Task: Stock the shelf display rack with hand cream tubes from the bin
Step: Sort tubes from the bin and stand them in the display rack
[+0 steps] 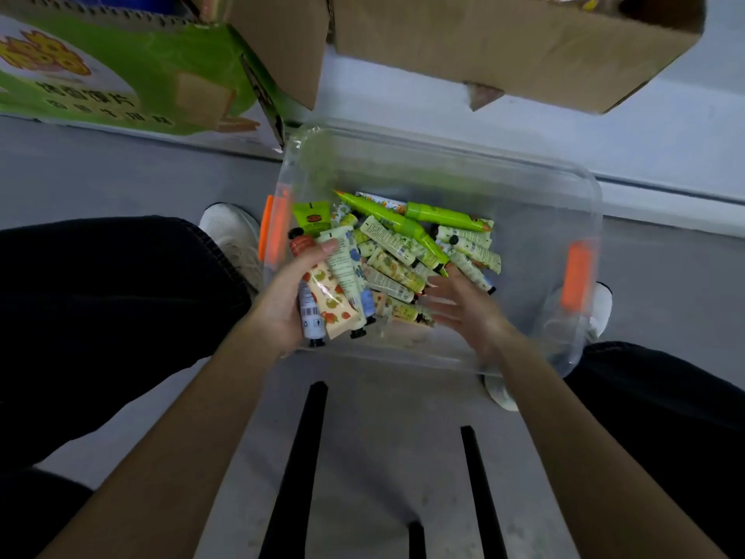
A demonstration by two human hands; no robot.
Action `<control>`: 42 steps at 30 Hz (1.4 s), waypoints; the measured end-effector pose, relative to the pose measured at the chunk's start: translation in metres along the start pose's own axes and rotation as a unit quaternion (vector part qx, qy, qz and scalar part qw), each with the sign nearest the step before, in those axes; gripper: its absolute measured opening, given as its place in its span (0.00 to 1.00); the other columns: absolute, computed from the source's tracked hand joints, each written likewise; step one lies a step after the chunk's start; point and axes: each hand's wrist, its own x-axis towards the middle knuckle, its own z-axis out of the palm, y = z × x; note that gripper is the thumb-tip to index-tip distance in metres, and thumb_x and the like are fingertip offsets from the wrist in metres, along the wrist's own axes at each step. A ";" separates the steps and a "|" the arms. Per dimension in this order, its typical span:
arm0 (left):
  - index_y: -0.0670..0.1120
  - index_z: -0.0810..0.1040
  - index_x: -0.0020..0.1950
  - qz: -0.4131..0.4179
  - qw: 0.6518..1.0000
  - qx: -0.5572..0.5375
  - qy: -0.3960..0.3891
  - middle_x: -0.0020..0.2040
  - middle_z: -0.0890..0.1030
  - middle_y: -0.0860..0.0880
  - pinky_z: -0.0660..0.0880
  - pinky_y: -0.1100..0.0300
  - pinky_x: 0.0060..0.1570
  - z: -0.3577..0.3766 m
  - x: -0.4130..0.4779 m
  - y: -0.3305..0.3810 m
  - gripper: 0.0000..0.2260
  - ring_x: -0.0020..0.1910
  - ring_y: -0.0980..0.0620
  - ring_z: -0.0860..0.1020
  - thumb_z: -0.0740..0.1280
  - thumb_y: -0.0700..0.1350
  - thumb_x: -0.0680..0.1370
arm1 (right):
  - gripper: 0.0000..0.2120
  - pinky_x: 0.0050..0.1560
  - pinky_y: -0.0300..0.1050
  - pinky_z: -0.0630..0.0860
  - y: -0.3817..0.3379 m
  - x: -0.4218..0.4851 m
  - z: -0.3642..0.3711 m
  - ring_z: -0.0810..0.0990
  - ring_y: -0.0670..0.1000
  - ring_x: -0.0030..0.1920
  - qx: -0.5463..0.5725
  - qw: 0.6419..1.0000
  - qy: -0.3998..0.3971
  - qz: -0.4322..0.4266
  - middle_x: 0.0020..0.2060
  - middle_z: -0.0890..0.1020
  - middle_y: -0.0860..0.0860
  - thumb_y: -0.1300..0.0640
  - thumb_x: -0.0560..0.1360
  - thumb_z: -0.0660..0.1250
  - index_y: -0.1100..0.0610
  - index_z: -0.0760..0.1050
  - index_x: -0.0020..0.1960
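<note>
Left hand (282, 306) curled round a bundle of hand cream tubes (336, 290), thumb across the top, at the near left side of the clear bin (544, 219). Right hand (463, 306) motion-blurred, fingers spread and straight, gripping nothing, over the loose tubes (397, 258) heaped just ahead of both hands. Barcode (310, 310) on the tube nearest the left palm, digits too small to read. Fruit and flower prints, no brand legible. Beyond the left hand, a green carton (141, 70) with blurred Chinese characters, cut off by the frame. Beyond the right, a brown cardboard box (504, 42), top cropped.
</note>
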 end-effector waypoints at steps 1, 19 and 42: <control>0.47 0.82 0.47 -0.010 1.000 0.003 -0.005 0.43 0.85 0.46 0.79 0.51 0.47 -0.003 0.003 0.002 0.14 0.41 0.47 0.84 0.72 0.48 0.63 | 0.21 0.54 0.44 0.75 0.001 0.008 -0.001 0.80 0.49 0.54 -0.028 1.000 0.002 -0.001 0.61 0.79 0.54 0.43 0.79 0.57 0.56 0.76 0.62; 0.47 0.79 0.48 -0.001 0.999 0.023 -0.048 0.38 0.86 0.49 0.81 0.59 0.32 -0.005 0.017 0.006 0.11 0.36 0.51 0.84 0.67 0.45 0.67 | 0.20 0.37 0.46 0.62 -0.007 0.077 0.031 0.70 0.52 0.34 -0.352 0.934 -0.031 -0.048 0.32 0.70 0.54 0.48 0.77 0.65 0.62 0.71 0.35; 0.47 0.80 0.47 -0.011 0.999 0.016 -0.049 0.39 0.86 0.48 0.82 0.55 0.38 -0.007 0.018 0.003 0.11 0.37 0.50 0.84 0.67 0.46 0.66 | 0.14 0.46 0.47 0.72 0.019 0.080 0.020 0.75 0.54 0.45 -0.150 0.987 -0.023 0.042 0.46 0.78 0.58 0.62 0.70 0.74 0.64 0.78 0.53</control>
